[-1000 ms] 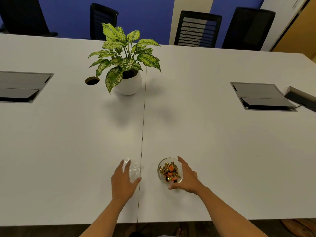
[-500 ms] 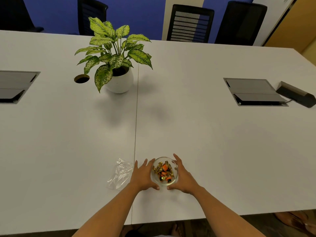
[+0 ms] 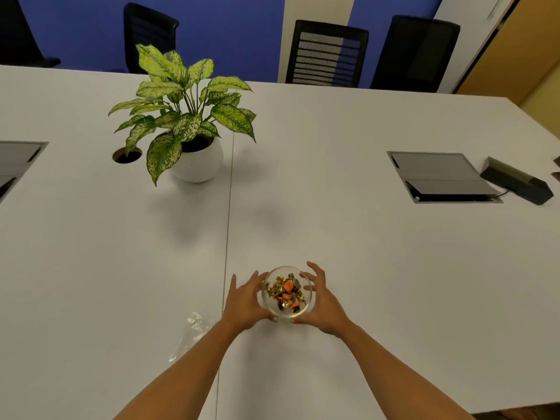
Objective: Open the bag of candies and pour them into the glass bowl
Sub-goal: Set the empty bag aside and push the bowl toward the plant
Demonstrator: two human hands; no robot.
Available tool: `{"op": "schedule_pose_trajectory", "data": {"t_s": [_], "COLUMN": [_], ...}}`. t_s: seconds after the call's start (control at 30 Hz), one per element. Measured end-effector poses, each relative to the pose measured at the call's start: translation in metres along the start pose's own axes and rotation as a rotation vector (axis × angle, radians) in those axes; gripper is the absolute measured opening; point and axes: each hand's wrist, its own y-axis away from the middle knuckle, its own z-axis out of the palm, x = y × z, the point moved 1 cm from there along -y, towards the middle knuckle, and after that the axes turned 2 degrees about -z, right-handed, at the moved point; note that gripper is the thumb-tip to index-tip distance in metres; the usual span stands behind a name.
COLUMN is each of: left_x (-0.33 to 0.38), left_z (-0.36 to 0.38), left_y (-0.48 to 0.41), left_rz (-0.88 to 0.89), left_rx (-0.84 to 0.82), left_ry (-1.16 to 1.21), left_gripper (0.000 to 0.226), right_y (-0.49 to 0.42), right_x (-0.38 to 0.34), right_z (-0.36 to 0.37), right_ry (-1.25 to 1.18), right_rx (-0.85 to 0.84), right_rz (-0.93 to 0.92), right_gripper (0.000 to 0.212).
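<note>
Two hands — left hand (image 3: 245, 304), right hand (image 3: 325, 306) — cup one glass bowl (image 3: 304, 309).

- Two arms come up from the bottom edge.
- Both arms are bare all the way down. You can see no sleeve on them.
- The left hand (image 3: 246, 304) is bare. It has no glove.
- The right hand (image 3: 323, 304) is bare too, with no glove.
- You can see no ring on the fingers (image 3: 315, 269).
- You can see no watch and no band on the wrists.
- The nails are short and plain.
- The arms are thin and smooth.
</note>
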Motion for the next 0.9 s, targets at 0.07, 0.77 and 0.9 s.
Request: {"op": "schedule_pose_trajectory", "data": {"t_s": [0.07,0.77,0.9], "left_x": [0.013,0.015,0.0], "left_z": [-0.015,-0.105,-0.099], "left_y": [-0.031,-0.384,-0.415], "left_rz": [0.016,-0.003,-0.043], "left_rx": [0.025,0.129,0.124], "left_ry": [0.013,0.033,0.044], "left_gripper": [0.108,0.102,0.101], "right_y": [-0.028,-0.395,-0.43], "right_x": [-0.007,-0.008,0.007], "right_z": [-0.022,-0.132,-0.127], "right_ry": [-0.024,-0.043,-0.041], "right_rx": [0.026,-0.01,-0.031], "right_rz": [-0.026,-0.105,-0.095], "right_gripper": [0.129,0.13,0.129]}}
